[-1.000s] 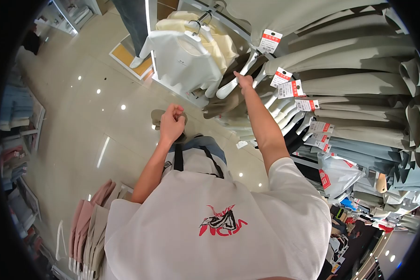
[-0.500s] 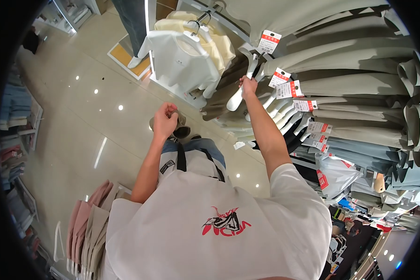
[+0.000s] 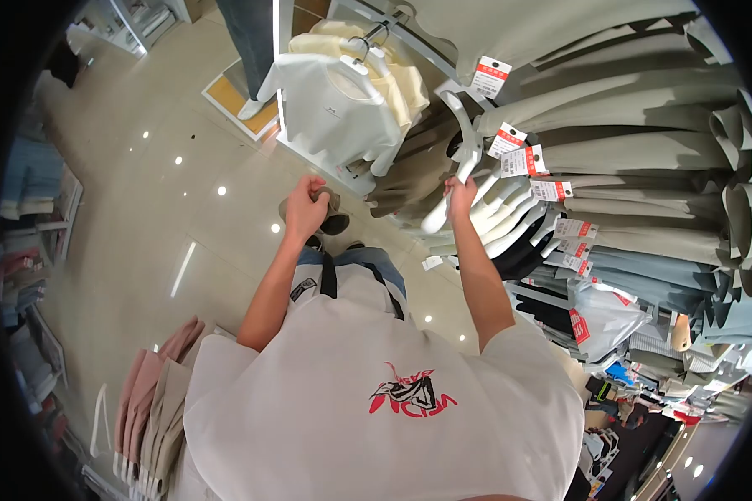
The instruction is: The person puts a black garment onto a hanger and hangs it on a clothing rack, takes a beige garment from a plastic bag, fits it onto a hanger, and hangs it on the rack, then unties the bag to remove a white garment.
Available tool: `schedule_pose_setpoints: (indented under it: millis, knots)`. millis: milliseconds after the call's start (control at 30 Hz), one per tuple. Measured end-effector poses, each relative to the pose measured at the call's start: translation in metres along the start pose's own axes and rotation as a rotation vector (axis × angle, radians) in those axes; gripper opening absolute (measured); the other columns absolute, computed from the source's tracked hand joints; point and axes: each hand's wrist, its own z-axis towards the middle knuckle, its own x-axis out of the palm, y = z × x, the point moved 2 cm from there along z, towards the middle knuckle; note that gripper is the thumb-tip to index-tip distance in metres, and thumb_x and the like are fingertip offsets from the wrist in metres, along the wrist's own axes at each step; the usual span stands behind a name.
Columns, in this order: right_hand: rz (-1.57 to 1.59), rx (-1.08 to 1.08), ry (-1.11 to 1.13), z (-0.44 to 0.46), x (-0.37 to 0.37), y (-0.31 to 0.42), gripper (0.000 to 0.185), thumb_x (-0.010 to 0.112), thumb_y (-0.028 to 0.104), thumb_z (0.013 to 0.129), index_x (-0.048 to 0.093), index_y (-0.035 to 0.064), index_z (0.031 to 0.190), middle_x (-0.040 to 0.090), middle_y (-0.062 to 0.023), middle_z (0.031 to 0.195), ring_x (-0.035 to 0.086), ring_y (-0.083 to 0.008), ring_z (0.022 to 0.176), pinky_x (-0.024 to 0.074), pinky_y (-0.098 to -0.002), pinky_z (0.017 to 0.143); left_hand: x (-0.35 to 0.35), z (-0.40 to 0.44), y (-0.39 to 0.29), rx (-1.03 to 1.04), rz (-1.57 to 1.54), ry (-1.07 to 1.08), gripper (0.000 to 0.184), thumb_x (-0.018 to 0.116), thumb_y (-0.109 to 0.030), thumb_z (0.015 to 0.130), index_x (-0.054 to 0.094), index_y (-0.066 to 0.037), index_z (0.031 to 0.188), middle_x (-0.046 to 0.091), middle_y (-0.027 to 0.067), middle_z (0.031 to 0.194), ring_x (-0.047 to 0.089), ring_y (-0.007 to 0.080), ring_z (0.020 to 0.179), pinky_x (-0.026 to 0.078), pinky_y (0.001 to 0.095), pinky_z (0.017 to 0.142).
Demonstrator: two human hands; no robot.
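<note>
My right hand (image 3: 460, 200) is closed around a white hanger (image 3: 434, 219) at the front of the clothes rack on the right. One end of the hanger sticks out below my fingers toward the lower left. Beside it hang grey-green garments (image 3: 610, 108) with red-and-white price tags (image 3: 522, 160), and more white hangers (image 3: 510, 219) lie behind my wrist. My left hand (image 3: 307, 206) hovers in front of my waist, above the floor and my shoes. Its fingers are curled in toward the thumb, and nothing shows in them.
White and pale yellow tops (image 3: 338, 104) hang ahead on a display near a mannequin's leg (image 3: 249, 50). Pink and beige garments (image 3: 154, 397) hang at the lower left. Folded clothes fill shelves (image 3: 29, 188) on the far left. A glossy tiled floor (image 3: 159, 225) lies between.
My right hand has moved down and back toward me, still gripping the hanger. My left hand has shifted slightly to the right, its fingers still curled.
</note>
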Motion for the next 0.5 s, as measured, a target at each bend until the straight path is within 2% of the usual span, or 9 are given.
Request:
schedule_pose_setpoints:
  millis: [67,167,267,333,433,500]
  knots:
    - [0.048,0.014,0.039,-0.025,-0.007,-0.011,0.016,0.054,-0.002,0.071,0.051,-0.0019,0.086,0.057,-0.0107,0.067,0.050,-0.0158,0.048,0.0408,-0.0277,0.045,-0.002,0.000,-0.002,-0.012,0.041,-0.014,0.022,0.056,0.000,0.078,0.057,-0.001,0.099,0.060,0.0045,0.083,0.055,0.0112,0.071,0.045,0.0269,0.064]
    - [0.102,0.084,0.071,-0.076,-0.012,-0.021,0.014,0.054,-0.001,0.069,0.051,-0.0017,0.083,0.058,-0.0113,0.069,0.050,-0.0170,0.049,0.0408,-0.0291,0.045,-0.004,0.006,0.012,-0.015,0.091,-0.044,0.022,0.058,-0.003,0.078,0.058,-0.002,0.100,0.061,0.0071,0.083,0.058,0.0157,0.072,0.047,0.0295,0.067]
    - [0.079,0.157,0.149,-0.117,-0.020,-0.032,0.018,0.051,0.001,0.068,0.050,0.0000,0.086,0.053,-0.0109,0.065,0.049,-0.0190,0.051,0.0416,-0.0312,0.048,-0.012,0.008,0.005,-0.027,0.163,-0.080,0.025,0.060,-0.010,0.078,0.058,-0.001,0.101,0.064,0.0161,0.086,0.062,0.0311,0.077,0.048,0.0383,0.071]
    - [0.113,0.258,0.179,-0.140,-0.031,-0.038,0.018,0.050,0.001,0.067,0.050,-0.0002,0.085,0.053,-0.0115,0.065,0.048,-0.0202,0.051,0.0417,-0.0327,0.048,-0.011,0.010,0.014,-0.019,0.167,-0.104,0.025,0.060,-0.011,0.078,0.059,-0.001,0.102,0.064,0.0158,0.087,0.062,0.0308,0.079,0.048,0.0384,0.072]
    - [0.173,0.253,0.303,-0.157,-0.052,-0.051,0.020,0.049,0.000,0.064,0.050,-0.0008,0.085,0.052,-0.0125,0.064,0.048,-0.0207,0.052,0.0415,-0.0342,0.049,-0.014,0.016,0.026,-0.048,0.187,-0.105,0.026,0.061,-0.011,0.079,0.059,-0.001,0.102,0.063,0.0150,0.087,0.062,0.0303,0.080,0.048,0.0384,0.073]
    - [0.155,0.256,0.348,-0.172,-0.052,-0.035,0.023,0.048,-0.001,0.061,0.050,-0.0021,0.084,0.052,-0.0131,0.062,0.047,-0.0202,0.049,0.0410,-0.0320,0.048,-0.016,0.018,0.026,-0.066,0.188,-0.104,0.026,0.061,-0.011,0.079,0.059,-0.001,0.102,0.063,0.0143,0.086,0.062,0.0301,0.080,0.048,0.0383,0.074]
